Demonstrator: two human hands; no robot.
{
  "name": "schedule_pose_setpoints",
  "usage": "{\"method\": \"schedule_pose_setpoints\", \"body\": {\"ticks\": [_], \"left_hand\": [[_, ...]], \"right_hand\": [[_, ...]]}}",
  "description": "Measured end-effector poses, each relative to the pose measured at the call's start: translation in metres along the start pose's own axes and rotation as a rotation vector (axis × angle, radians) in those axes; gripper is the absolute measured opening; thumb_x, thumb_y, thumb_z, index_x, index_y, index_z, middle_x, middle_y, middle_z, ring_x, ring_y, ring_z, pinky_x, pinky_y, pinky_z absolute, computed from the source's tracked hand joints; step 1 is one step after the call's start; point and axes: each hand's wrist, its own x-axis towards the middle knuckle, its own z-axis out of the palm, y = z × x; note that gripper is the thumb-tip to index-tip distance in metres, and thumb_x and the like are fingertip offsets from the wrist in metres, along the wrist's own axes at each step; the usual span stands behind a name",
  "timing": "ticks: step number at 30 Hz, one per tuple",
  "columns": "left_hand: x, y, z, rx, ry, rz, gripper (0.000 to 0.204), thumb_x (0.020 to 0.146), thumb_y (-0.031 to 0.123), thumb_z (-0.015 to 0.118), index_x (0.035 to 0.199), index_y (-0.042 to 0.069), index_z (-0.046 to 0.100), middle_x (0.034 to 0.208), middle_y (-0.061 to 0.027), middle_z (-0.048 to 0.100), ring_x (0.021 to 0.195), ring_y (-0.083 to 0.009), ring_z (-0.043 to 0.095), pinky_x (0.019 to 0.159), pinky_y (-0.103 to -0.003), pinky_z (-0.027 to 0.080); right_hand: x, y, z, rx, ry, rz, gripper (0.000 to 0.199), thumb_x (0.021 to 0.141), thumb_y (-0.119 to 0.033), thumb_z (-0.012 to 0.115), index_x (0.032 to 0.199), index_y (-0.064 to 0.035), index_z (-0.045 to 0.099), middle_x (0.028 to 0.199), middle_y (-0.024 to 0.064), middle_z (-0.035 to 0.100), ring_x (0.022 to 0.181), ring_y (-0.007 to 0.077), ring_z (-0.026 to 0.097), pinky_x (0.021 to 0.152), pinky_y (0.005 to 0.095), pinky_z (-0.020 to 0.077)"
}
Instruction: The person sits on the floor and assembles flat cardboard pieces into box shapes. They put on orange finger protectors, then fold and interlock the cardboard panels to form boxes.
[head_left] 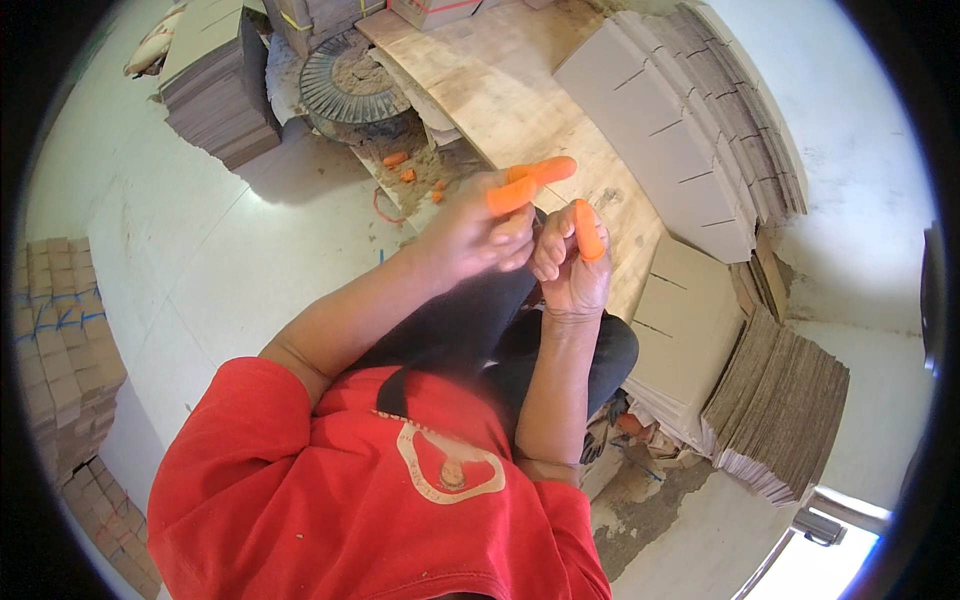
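Both my hands are raised side by side over my lap, near the front edge of the wooden board. My left hand (480,228) wears orange finger cots (548,171) on its thumb and index finger. Those two digits stretch out apart, while the other fingers curl loosely; nothing shows between them. Close on its right is my right hand (575,265), with an orange finger cot (588,232) on its upright thumb. Its other fingers are folded toward the palm, hiding whatever they may hold. Loose orange finger cots (396,159) lie beyond my left hand, beside the board.
The wooden board (500,75) extends away before me. Stacks of flat cardboard (650,110) lean along its right side, with another cardboard pile (780,400) nearer. A round, dark ribbed tray (345,85) and a cardboard stack (220,90) stand far left. Tied bundles (60,350) line the left.
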Motion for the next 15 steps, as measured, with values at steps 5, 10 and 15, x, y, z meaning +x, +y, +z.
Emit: {"method": "schedule_pose_setpoints", "body": {"ticks": [5, 10, 15], "left_hand": [[0.003, 0.003, -0.011, 0.247, 0.212, -0.051, 0.046, 0.092, 0.029, 0.056, 0.125, -0.004, 0.050, 0.051, 0.0009, 0.048, 0.035, -0.0052, 0.038, 0.036, -0.021, 0.033], [-0.003, -0.010, -0.020, 0.463, 0.263, -0.218, 0.024, 0.092, 0.027, 0.056, 0.090, 0.004, 0.056, 0.053, -0.0004, 0.049, 0.035, -0.0067, 0.038, 0.037, -0.022, 0.032], [-0.012, -0.041, -0.027, 0.048, 0.116, -0.273, 0.027, 0.091, 0.026, 0.056, 0.086, -0.001, 0.057, 0.045, -0.0011, 0.042, 0.034, -0.0092, 0.037, 0.037, -0.026, 0.035]], "right_hand": [[-0.004, -0.007, -0.004, -0.316, -0.064, -0.094, 0.017, 0.089, -0.014, 0.057, 0.082, 0.0006, 0.063, 0.071, 0.0093, 0.062, 0.059, 0.0130, 0.057, 0.050, 0.0225, 0.0430], [-0.014, -0.028, -0.003, -0.678, 0.164, 0.031, 0.012, 0.085, -0.002, 0.057, 0.086, 0.0028, 0.067, 0.063, 0.0068, 0.062, 0.043, 0.0098, 0.052, 0.039, 0.0178, 0.0381], [-0.022, -0.023, -0.012, -0.546, 0.355, 0.030, 0.014, 0.082, -0.001, 0.056, 0.080, 0.0080, 0.065, 0.053, 0.0097, 0.056, 0.036, 0.0099, 0.043, 0.032, 0.0194, 0.0312]]}}
